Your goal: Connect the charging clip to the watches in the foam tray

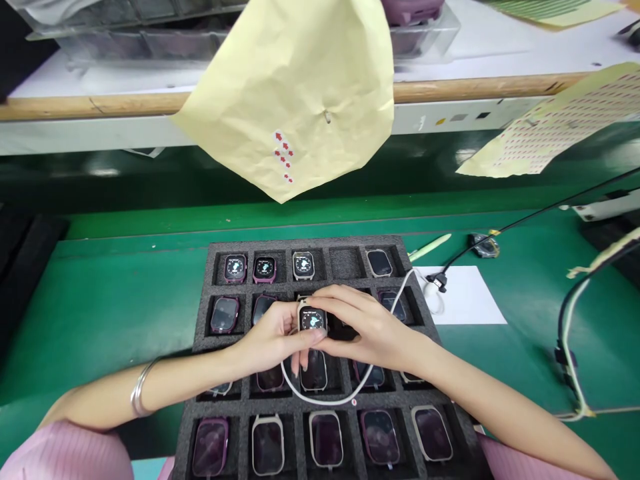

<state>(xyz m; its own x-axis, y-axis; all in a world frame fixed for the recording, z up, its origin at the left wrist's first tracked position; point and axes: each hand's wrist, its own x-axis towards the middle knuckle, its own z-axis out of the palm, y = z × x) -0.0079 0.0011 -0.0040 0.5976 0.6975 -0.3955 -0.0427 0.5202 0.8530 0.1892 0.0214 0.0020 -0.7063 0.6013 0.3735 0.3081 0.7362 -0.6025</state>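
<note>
A rounded-square smartwatch, screen lit, sits at mid-frame, gripped by the left hand and right hand together. Below lies a grainy dark foam tray with squarish pockets, over a smooth green bench; across the top, a wood-edged shelf and creased yellow paper.

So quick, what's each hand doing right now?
Left hand: closed, holding a watch with its screen lit.
Right hand: closed on the same watch, fingers at its top edge.
</note>
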